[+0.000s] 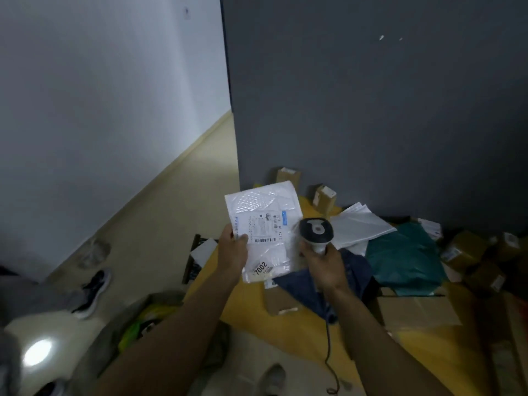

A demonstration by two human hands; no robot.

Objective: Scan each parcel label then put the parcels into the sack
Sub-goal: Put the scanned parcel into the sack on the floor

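A white mailer (pixel 265 221) is held up in the middle of the view, above the near-left part of a yellow sheet (pixel 251 310) spread on the floor. Its left edge is pinched by the left hand (pixel 233 250), with the thumb laid on the front beside the label (pixel 261 227). The label is turned toward the camera, and a sticker (pixel 260 268) marked 7002 is seen near the mailer's lower edge.

A scanner (pixel 315 231) is gripped by the right hand (pixel 323 265), the fingers curled round its handle. Its head is held just right of the mailer. A dark cable (pixel 328 352) is seen hanging from the handle toward the near floor.

More parcels are scattered on the sheet. A blue bag (pixel 303 292) lies under the right hand, a white bag (pixel 360 227) to the right of the scanner, and a green bag (pixel 405 261) further right. Two small boxes (pixel 324 198) are stood against the grey wall (pixel 371 110) at the far side, and more boxes (pixel 463 250) are piled at the far right. A flat carton (pixel 420 310) lies near the green bag.

What appears to be the sack (pixel 137 318), grey and blurred, is seen at the near left with yellow-green things inside. A dark shoe (pixel 93 292) is seen left of it.
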